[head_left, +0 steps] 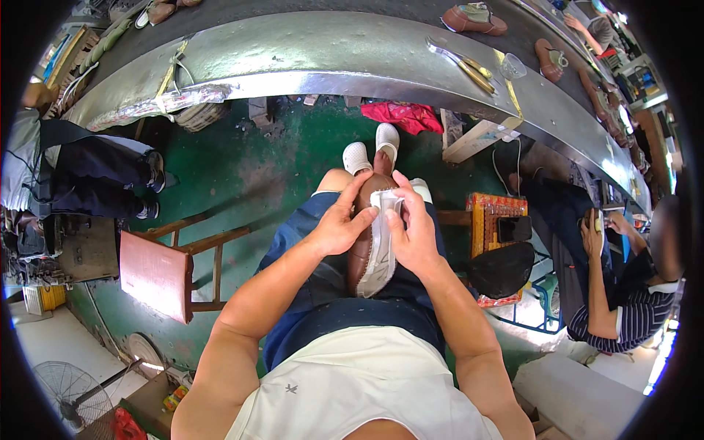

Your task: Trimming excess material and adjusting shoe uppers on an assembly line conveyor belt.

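A brown leather shoe (358, 258) lies lengthwise over my lap, its rounded toe pointing away from me. A pale grey-white lining or strip (379, 257) with a stitched edge runs along its upper face. My left hand (341, 224) is wrapped round the shoe's left side near the toe, thumb pressed on the pale edge. On the other side my right hand (412, 229) grips the same end, its thumb and fingers on the white part. The shoe's underside is hidden against my legs.
A metal-edged workbench (308, 62) crosses ahead, bearing pincers (463, 67) and brown shoes (475, 20). To my left stands a stool (158, 275); to my right, an orange beaded seat (488, 224) holds a phone (514, 229) and a black pouch (501, 270). A co-worker (623, 308) sits beyond.
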Tool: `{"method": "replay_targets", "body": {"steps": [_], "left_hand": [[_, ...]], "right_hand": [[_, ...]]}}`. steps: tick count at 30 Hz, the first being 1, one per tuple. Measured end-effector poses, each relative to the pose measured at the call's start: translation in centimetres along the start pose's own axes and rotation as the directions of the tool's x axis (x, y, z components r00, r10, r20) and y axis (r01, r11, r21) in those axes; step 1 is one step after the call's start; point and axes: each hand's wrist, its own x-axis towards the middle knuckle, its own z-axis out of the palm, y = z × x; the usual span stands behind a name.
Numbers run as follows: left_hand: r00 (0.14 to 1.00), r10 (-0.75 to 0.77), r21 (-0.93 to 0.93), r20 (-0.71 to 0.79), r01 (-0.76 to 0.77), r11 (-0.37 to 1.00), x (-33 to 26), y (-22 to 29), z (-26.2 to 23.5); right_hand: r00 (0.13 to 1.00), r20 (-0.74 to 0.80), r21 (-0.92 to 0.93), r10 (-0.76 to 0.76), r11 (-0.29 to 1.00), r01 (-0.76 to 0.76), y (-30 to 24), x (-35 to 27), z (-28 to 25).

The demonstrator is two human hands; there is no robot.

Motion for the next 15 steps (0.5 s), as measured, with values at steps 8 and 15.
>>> {"method": "replay_targets", "body": {"steps": [8, 15], "left_hand": [[0.983, 0.182, 0.122, 0.020, -0.183, 0.976, -0.4, 0.8, -1.2], [0.994, 0.098, 0.022, -0.037, -0.097, 0.995, -0.6, 0.5, -0.3]], "right_hand": [[0.964, 0.130, 0.461, 0.234, 0.846, -0.268, 3.2, 0.6, 1.1], [0.984, 0.110, 0.302, 0.137, 0.939, -0.165, 3.6, -0.5, 1.9]]}}
